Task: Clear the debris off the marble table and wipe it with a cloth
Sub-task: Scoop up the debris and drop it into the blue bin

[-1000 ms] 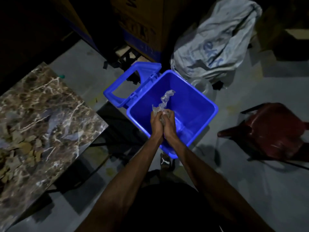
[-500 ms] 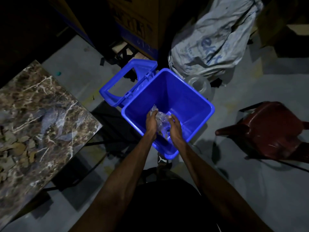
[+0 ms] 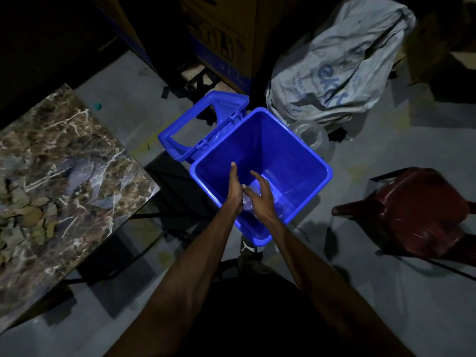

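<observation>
Both hands (image 3: 248, 193) released, fingers spread — clear plastic (image 3: 250, 198) between them, over bin (image 3: 296, 161).

marble table (image 3: 85, 161) w/ dry leaf debris (image 3: 24, 220) at its left, grey floor (image 3: 360, 292) w/ blue bin (image 3: 304, 161), sack (image 3: 342, 73)

We note the bin (image 3: 291, 161) is bright blue all over, walls and rim alike, with its flipped-open lid (image 3: 203, 127) the same blue. The table (image 3: 64, 161) top is brown marble, veined white and mottled with grey-blue patches. Debris (image 3: 23, 217) on it is dull tan to olive. The sack (image 3: 342, 68) is pale grey with blue lettering. The chair (image 3: 409, 210) is dark red, glossy. The floor (image 3: 373, 292) is plain grey; a small teal spot (image 3: 98, 106) sits on it. The box (image 3: 219, 34) is brown with a blue band along its base. Plastic (image 3: 251, 199) between the hands is clear, tinted blue by the bin.
</observation>
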`<state>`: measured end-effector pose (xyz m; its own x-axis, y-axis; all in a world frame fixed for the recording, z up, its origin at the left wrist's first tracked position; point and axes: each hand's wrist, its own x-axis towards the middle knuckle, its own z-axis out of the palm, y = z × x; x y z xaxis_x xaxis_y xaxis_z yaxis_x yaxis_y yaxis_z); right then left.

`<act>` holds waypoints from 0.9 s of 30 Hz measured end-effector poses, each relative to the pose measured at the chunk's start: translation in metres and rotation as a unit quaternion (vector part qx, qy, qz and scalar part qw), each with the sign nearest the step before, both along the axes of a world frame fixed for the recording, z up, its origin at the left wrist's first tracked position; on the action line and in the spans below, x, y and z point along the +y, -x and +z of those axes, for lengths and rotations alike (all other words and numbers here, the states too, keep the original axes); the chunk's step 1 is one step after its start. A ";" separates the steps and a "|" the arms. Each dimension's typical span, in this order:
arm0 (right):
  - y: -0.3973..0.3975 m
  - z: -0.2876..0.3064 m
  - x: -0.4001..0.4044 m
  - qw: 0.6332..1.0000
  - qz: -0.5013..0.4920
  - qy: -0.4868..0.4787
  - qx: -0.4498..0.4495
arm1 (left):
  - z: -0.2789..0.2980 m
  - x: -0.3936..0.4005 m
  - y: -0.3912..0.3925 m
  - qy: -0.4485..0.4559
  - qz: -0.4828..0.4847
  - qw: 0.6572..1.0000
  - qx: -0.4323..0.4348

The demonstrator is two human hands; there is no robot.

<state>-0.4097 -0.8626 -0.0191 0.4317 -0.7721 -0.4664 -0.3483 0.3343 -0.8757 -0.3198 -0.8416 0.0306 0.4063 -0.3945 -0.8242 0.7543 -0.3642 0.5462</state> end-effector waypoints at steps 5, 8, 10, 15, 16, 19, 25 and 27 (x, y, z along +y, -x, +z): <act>-0.001 -0.006 0.002 1.000 -0.015 0.001 0.005 | -0.010 0.012 -0.002 0.008 0.010 1.000 -0.019; -0.001 -0.006 0.007 1.000 -0.024 -0.002 0.003 | -0.012 0.031 -0.003 0.018 -0.002 0.999 -0.030; -0.002 -0.005 0.013 1.000 -0.028 -0.001 -0.008 | -0.014 0.047 -0.004 0.022 -0.006 0.999 -0.030; -0.003 -0.003 0.039 0.999 -0.039 0.000 -0.022 | -0.011 0.095 -0.009 0.038 0.002 0.999 -0.030; -0.003 -0.002 0.047 0.999 -0.036 -0.001 -0.019 | -0.011 0.107 -0.010 0.040 0.006 0.999 -0.031; -0.010 0.004 0.075 1.000 -0.008 -0.002 -0.016 | -0.009 0.144 -0.018 0.040 0.028 0.998 -0.035; -0.028 0.020 0.155 0.995 0.091 0.018 0.032 | -0.005 0.233 -0.039 0.032 0.062 0.994 -0.081; -0.036 0.024 0.183 0.990 0.129 0.028 0.043 | -0.003 0.269 -0.043 0.027 0.079 0.991 -0.102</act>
